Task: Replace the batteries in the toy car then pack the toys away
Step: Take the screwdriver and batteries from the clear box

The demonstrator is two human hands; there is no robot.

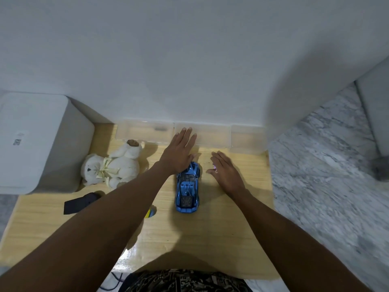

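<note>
Both hands flat, fingers spread, holding nothing; left hand [179,153] over toy car [187,189] nose, right hand [226,172] beside. Careless nudge might roll car off counter [231,218].

Looks like a room in a home: a small wooden table [221,228] is being used against a plain white wall [189,60], marble-patterned floor tiles [326,175] are showing at right, and a teddy bear [111,165] is being kept at center left.

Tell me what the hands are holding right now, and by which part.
Nothing. The left hand is open with fingers straight above the blue toy car; the right hand is open beside it.
</note>
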